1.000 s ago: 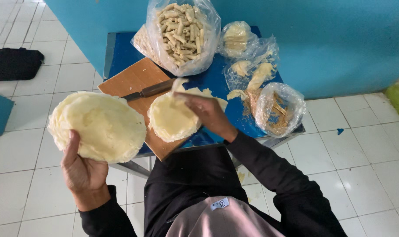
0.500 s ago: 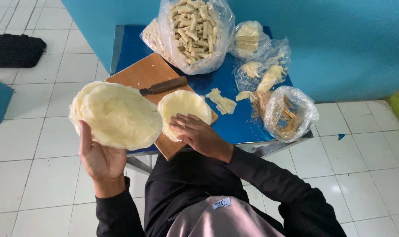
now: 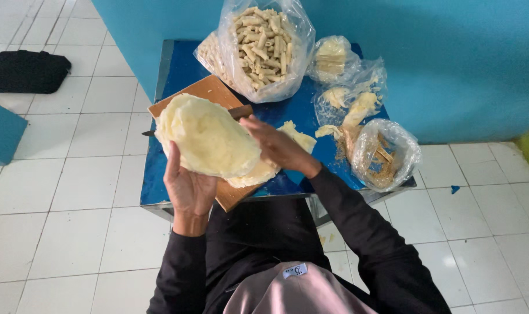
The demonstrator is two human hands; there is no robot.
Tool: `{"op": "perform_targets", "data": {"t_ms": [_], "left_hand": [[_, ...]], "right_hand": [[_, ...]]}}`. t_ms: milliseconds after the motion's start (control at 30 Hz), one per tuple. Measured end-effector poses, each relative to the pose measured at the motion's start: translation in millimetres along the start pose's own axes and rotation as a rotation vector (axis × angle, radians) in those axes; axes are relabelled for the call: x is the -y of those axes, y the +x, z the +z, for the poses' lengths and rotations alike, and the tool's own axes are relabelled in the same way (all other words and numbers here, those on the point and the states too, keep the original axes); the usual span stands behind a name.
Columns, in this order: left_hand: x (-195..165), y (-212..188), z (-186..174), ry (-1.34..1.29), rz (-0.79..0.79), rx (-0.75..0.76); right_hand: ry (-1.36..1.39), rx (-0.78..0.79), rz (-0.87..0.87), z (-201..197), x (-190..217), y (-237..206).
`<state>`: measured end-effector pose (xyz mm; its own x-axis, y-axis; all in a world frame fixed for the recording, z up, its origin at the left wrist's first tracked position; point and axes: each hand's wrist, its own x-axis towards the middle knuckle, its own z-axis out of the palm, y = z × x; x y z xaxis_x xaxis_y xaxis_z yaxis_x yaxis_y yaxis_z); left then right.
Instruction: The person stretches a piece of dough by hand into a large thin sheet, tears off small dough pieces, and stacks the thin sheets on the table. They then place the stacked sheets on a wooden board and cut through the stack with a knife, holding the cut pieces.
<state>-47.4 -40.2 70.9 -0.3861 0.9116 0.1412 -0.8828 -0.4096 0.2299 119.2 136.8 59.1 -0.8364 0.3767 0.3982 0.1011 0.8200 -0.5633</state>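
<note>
The left hand [image 3: 189,189] is spread open, palm up, under a stack of pale round sheets [image 3: 209,136], thumb curled over the near edge. The right hand [image 3: 276,145], fingers loosely bent, rests on a lower sheet [image 3: 256,173] just beside it, above the board [image 3: 209,93]. The sheets look thin, light, floppy and tearable, best supported flat from beneath.

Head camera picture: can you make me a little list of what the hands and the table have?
left hand: holds up a stack of round pale yellow thin sheets
right hand: rests on the sheets lying on the brown wooden cutting board
knife: on the board, mostly hidden
blue table: bears the board and bags
big clear plastic bag of pale rolled sticks: at the table's far side
</note>
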Motion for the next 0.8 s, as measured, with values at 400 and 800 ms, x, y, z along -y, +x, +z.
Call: {"op": "perform_targets", "data": {"t_ms": [400,800], "left_hand": [[80.8,20.1,-28.3,0.003,-0.124,0.032],[89.7,16.5,-22.1,0.351,-0.002,0.036]], "right_hand": [[-0.182,-0.428,-0.087,-4.1,97.2,-3.9],[0.535,-0.309,0.309,0.1,30.8,-31.6]]}}
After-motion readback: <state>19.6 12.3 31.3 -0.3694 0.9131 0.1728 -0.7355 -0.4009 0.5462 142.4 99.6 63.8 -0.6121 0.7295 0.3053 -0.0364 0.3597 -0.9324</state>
